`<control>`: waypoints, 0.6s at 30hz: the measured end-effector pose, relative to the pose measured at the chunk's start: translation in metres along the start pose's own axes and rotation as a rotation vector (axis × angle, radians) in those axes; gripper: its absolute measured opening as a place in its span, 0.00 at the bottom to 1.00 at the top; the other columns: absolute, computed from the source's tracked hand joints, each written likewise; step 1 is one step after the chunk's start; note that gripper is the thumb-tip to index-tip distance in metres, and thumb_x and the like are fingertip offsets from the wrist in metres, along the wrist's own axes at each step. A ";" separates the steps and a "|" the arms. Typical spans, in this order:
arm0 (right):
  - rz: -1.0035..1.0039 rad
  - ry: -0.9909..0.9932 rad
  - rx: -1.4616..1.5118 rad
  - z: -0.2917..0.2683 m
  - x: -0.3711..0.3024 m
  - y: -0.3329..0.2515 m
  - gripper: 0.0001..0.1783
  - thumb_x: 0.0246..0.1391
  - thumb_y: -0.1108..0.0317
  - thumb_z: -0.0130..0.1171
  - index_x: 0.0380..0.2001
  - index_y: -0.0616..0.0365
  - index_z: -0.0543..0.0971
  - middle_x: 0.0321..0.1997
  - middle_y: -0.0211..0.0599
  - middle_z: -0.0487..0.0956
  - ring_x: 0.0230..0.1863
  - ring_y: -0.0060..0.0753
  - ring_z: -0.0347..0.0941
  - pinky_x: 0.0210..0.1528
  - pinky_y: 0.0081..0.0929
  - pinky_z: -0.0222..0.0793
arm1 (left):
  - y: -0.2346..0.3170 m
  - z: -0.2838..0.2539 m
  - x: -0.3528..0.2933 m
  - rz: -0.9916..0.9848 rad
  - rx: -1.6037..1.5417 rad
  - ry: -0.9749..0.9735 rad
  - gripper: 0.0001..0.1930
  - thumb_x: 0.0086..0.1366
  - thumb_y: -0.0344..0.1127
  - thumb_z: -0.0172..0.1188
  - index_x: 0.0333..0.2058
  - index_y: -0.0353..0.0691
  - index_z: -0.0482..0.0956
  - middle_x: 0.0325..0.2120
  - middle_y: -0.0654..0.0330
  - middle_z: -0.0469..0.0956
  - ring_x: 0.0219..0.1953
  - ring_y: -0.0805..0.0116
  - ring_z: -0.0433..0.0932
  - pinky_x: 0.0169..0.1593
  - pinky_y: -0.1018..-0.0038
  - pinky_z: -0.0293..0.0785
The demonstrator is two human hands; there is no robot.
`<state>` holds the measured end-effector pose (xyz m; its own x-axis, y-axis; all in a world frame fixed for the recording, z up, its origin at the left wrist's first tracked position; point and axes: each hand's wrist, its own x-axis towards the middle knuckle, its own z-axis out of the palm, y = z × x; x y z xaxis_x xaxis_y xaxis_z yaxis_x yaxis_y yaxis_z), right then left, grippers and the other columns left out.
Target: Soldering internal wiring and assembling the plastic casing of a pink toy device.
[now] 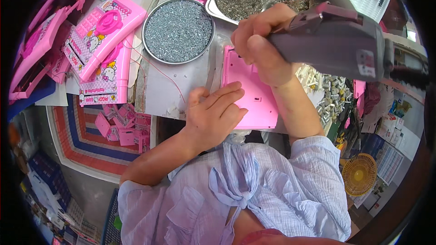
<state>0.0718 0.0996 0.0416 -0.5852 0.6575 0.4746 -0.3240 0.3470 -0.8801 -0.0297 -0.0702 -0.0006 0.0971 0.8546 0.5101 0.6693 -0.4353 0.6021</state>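
My right hand (268, 50) is wrapped round a dark grey power screwdriver (331, 43), held high across the upper right. The tool's bit is hidden behind the hand. Below it lies a flat pink plastic panel (256, 111) with small holes, at the table's near edge. My left hand (213, 115) is at the panel's left side, fingers stretched out over its surface, gripping nothing that I can see. Left of the panel stands a round metal bowl (144, 34) full of small silver metal pieces.
Pink toy cases with printed fronts (106, 27) are stacked at the left. A metal tray (212, 10) of tiny brownish parts sits at the back. Small white and metal parts (331, 93) lie to the right. A striped lined container (81, 140) holds pink pieces below left.
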 end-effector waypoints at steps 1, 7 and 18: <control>0.006 0.006 -0.025 0.001 -0.001 0.002 0.11 0.59 0.72 0.59 0.33 0.55 0.65 0.16 0.32 0.67 0.14 0.22 0.58 0.18 0.26 0.55 | 0.002 -0.001 0.002 -0.009 0.015 -0.007 0.15 0.53 0.33 0.71 0.23 0.44 0.68 0.45 0.62 0.84 0.50 0.69 0.82 0.47 0.63 0.58; 0.031 -0.001 0.077 -0.004 -0.003 -0.020 0.12 0.60 0.69 0.60 0.31 0.54 0.65 0.16 0.31 0.67 0.14 0.22 0.59 0.18 0.26 0.56 | 0.003 0.001 -0.001 -0.032 0.086 -0.007 0.11 0.58 0.38 0.67 0.26 0.48 0.72 0.44 0.66 0.82 0.50 0.76 0.82 0.45 0.67 0.57; 0.027 0.029 -0.038 0.011 -0.021 -0.016 0.14 0.59 0.65 0.62 0.36 0.55 0.66 0.17 0.29 0.66 0.15 0.22 0.60 0.19 0.26 0.59 | 0.003 -0.007 -0.002 -0.106 -0.088 -0.069 0.09 0.59 0.34 0.67 0.33 0.45 0.74 0.46 0.64 0.83 0.48 0.72 0.83 0.46 0.66 0.61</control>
<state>0.0805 0.0732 0.0457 -0.5715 0.6855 0.4510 -0.2797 0.3540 -0.8925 -0.0329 -0.0755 0.0046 0.0819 0.9130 0.3996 0.6116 -0.3626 0.7032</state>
